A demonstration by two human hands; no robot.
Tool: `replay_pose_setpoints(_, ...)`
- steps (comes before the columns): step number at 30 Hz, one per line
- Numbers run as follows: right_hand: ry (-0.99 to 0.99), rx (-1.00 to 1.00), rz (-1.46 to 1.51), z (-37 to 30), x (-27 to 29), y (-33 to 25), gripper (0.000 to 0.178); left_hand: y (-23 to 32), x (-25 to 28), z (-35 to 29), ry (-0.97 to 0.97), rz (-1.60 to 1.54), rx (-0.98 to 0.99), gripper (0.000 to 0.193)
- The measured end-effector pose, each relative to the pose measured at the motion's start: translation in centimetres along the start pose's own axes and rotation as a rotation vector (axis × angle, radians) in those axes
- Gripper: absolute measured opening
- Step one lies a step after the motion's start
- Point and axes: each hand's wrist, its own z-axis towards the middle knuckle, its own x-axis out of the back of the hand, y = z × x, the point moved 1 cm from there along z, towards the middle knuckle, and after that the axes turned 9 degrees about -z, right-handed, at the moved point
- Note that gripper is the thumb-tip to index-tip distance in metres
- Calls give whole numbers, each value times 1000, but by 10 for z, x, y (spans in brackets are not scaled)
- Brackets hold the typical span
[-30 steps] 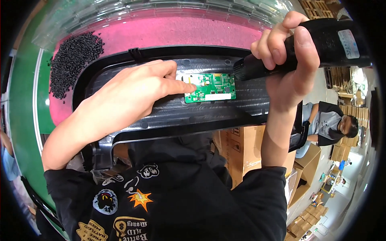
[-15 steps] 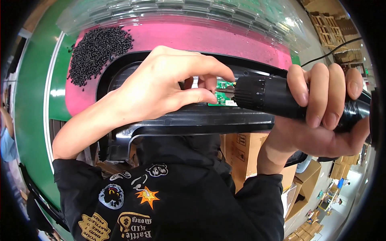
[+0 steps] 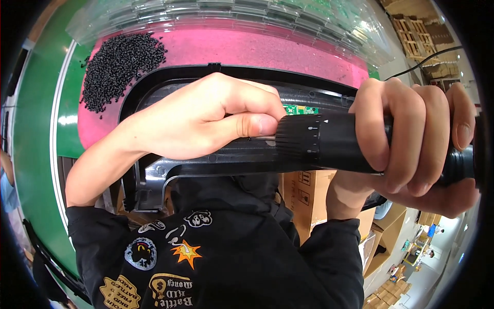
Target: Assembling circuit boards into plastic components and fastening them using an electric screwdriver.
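My right hand (image 3: 411, 136) is wrapped around a black electric screwdriver (image 3: 329, 141), which lies nearly level and points left. Its thin metal bit (image 3: 265, 138) reaches toward my left hand (image 3: 206, 116). The left thumb and fingers are pinched together beside the bit. What they hold, if anything, is hidden. Behind the screwdriver's collar shows part of a green circuit board (image 3: 301, 109); my fingers and the tool cover the rest. Under both hands lies a large black plastic housing (image 3: 247, 156) with a raised rim.
A heap of small black screws (image 3: 121, 67) sits on a pink mat (image 3: 247, 49) at the far left. Stacked clear plastic trays (image 3: 231, 20) line the back. A black cable (image 3: 427, 64) runs at the upper right. Cardboard boxes (image 3: 304, 206) stand below the housing's near edge.
The screwdriver has moved left and slightly nearer to me, off the circuit board. My left fingers have closed from a loose curl into a pinch by the bit.
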Motion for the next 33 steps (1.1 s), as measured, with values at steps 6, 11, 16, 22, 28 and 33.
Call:
replay_pose_setpoints(6,115,90,-117,-7,-13,19,40,8,-6,-1,367,352,-67,4)
replay_pose_setpoints(11,128,-20,-327,-5,-19,17,39,9,3,-3,537,732,-257,3)
replay_pose_setpoints(16,231,-153,-497,-9,-11,31,34,3,1,-3,541,648,-111,8)
replay_pose_setpoints(22,206,-183,-499,-10,-6,40,29,2,3,-5,469,661,-83,14)
replay_pose_setpoints(28,272,-158,-448,-11,-7,45,29,-6,6,-9,403,619,-40,11)
replay_pose_setpoints(33,267,-157,-430,-11,-4,48,28,-9,4,-8,382,646,-27,10)
